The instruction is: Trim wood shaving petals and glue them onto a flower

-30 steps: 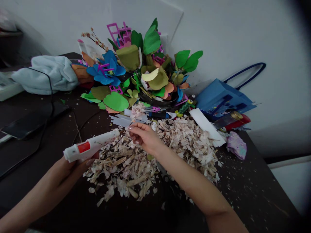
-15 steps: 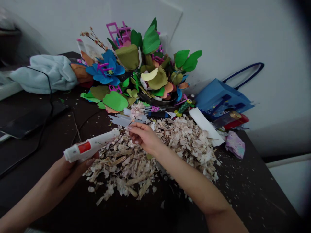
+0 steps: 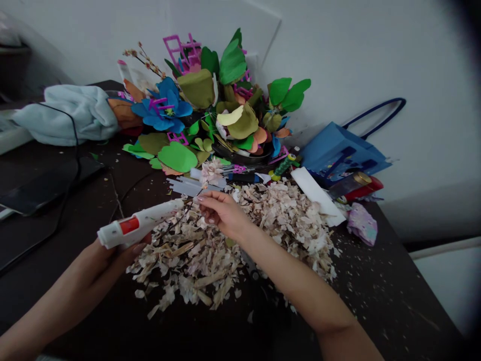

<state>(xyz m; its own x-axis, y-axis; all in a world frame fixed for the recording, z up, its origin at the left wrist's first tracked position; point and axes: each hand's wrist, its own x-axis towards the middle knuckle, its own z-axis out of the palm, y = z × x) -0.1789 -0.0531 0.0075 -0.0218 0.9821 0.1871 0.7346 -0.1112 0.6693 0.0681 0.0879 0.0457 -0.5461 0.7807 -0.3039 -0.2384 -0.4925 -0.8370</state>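
Note:
My left hand (image 3: 112, 258) is wrapped round a white hot glue gun (image 3: 150, 217) with a red-orange patch on its side. The gun's nozzle points right, close to the fingertips of my right hand (image 3: 221, 213). Thumb and forefinger of that hand pinch a thin dark twig (image 3: 179, 219), which runs down to the left past the nozzle. A pale pink flower (image 3: 211, 172) shows just above the fingers; whether it sits on the twig I cannot tell. Beneath both hands lies a heap of dry, pale petal scraps (image 3: 210, 255).
Translucent glue sticks (image 3: 188, 186) lie behind the hands. Farther back stand colourful artificial flowers and leaves (image 3: 225, 115). At right are a white block (image 3: 318, 195) and a blue bag (image 3: 340, 153); at left, a dark tablet-like slab (image 3: 52, 185), a black cable (image 3: 71, 188) and a light-blue cloth (image 3: 80, 113).

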